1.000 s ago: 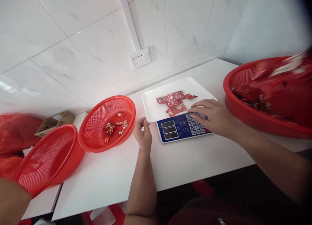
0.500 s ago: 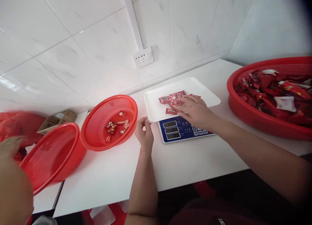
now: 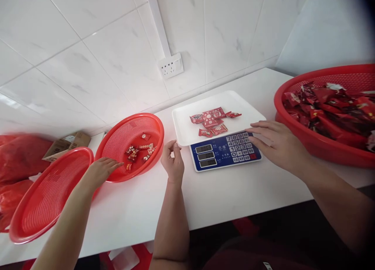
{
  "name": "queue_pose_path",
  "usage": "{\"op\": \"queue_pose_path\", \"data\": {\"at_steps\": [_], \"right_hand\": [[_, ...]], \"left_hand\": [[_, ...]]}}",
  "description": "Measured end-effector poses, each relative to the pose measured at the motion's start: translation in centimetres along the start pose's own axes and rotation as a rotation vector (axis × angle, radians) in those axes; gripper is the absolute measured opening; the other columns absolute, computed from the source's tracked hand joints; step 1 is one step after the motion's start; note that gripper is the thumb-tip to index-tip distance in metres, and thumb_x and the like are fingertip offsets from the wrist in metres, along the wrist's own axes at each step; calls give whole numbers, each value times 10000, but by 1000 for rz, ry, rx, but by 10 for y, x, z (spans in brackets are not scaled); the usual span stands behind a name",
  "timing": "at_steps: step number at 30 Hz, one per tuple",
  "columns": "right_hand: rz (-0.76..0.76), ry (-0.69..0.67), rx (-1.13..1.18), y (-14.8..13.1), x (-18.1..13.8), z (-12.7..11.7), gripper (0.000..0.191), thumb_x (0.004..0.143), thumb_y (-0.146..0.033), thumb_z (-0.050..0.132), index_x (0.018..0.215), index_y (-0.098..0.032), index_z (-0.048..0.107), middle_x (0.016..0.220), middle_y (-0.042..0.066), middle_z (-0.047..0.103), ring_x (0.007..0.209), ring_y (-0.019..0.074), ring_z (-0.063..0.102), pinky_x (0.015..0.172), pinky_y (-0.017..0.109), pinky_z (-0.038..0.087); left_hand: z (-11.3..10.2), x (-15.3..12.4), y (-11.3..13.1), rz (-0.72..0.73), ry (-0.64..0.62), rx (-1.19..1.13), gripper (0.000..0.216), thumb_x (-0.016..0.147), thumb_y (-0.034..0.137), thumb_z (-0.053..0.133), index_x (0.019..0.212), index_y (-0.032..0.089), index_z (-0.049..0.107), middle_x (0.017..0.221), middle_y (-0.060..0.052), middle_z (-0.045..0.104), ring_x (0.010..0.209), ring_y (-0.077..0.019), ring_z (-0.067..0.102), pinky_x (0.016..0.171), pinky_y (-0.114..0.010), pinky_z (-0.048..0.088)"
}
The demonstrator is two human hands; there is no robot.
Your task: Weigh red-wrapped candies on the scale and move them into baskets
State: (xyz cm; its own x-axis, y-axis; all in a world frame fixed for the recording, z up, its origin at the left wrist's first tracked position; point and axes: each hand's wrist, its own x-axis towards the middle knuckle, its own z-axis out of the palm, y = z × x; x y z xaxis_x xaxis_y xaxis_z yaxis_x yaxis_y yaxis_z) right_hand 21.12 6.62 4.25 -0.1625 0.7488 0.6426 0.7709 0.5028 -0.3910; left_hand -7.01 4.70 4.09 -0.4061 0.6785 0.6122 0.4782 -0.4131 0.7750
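A white tray (image 3: pixel 187 125) sits on a blue digital scale (image 3: pixel 219 160). Several red wrapped candies (image 3: pixel 211 119) lie on the tray. My right hand (image 3: pixel 277 143) hovers at the scale's right end, fingers spread and holding nothing, close to the keypad. By the tray's near left corner is my left hand (image 3: pixel 173 162), fingers curled in and thumb against them, with nothing visible in it. A shallow red basket (image 3: pixel 146 125) with a few small wrapped candies (image 3: pixel 133 153) stands left of it.
A large red basket (image 3: pixel 293 139) heaped with red packets stands at the right. Another person's hand (image 3: pixel 102 170) reaches over the middle basket's near rim. Further left are a tilted red basket (image 3: pixel 43 199), red plastic bags (image 3: pixel 23 157) and a cardboard box (image 3: pixel 67 143). Behind is a tiled wall.
My right hand has left the candies on the tray and moved right, towards the large basket. The other person's hand has come in from the far left. My left hand stays put.
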Motion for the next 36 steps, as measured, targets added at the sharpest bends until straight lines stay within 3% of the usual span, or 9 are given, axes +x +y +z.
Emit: {"op": "queue_pose_path", "data": {"at_steps": [2,5,9,11,14,18,25,32,36], "right_hand": [[4,5,-7,3,-2,-1,302,904,-450,456,1009,-271,676,1075,54,651,1076,266,555,931,489,444],[-11,6,-21,2,3,1,280,901,-420,467,985,-260,682,1035,56,669,1059,264,563,928,471,442],[-61,-67,-18,-11,21,8,293,893,-398,468,971,-222,688,970,62,693,983,256,587,887,442,452],[-64,-144,-30,-20,32,13,310,891,-400,460,975,-212,691,968,63,703,965,254,597,877,435,447],[-3,-200,-108,-24,51,18,330,895,-395,439,1015,-220,692,1025,57,706,1009,257,592,908,438,417],[186,-225,-294,-11,74,19,349,889,-380,436,1084,-219,677,1128,68,676,1074,278,562,895,439,414],[135,-388,-356,7,90,23,314,876,-318,440,1049,-241,691,1007,46,717,962,254,616,785,389,446],[172,110,-284,41,67,-41,287,879,-418,494,1013,-262,694,884,71,707,874,302,627,721,463,477],[223,252,-371,47,50,-84,366,884,-483,445,1143,-296,624,1195,99,599,1183,455,457,904,681,351]], "left_hand": [[-19,7,9,-4,-30,31,254,911,399,479,939,189,619,717,-19,639,683,-131,642,650,-299,521],[-89,30,25,7,-58,70,383,918,505,394,792,244,645,674,-25,637,731,-160,674,618,-317,530],[-156,43,27,-26,-100,152,227,810,520,595,727,320,663,626,-29,613,770,-194,659,612,-297,555],[-136,33,19,-99,7,133,240,882,491,497,908,323,668,804,-63,653,884,-205,640,665,-321,562],[-67,13,6,-97,-16,98,288,914,386,508,1096,180,592,1065,-79,625,894,-164,617,768,-350,539],[-10,3,-2,-91,-5,62,229,908,358,508,1004,181,616,891,-46,651,774,-141,631,711,-290,527],[-12,5,-3,-71,7,79,206,874,344,503,934,186,621,727,-21,652,667,-134,638,648,-252,515],[-10,5,-2,-67,15,84,186,873,331,501,927,195,616,713,-19,650,656,-141,636,632,-262,518],[-9,3,-2,-59,1,78,191,876,336,502,932,196,618,704,-17,646,666,-144,638,643,-267,517]]}}
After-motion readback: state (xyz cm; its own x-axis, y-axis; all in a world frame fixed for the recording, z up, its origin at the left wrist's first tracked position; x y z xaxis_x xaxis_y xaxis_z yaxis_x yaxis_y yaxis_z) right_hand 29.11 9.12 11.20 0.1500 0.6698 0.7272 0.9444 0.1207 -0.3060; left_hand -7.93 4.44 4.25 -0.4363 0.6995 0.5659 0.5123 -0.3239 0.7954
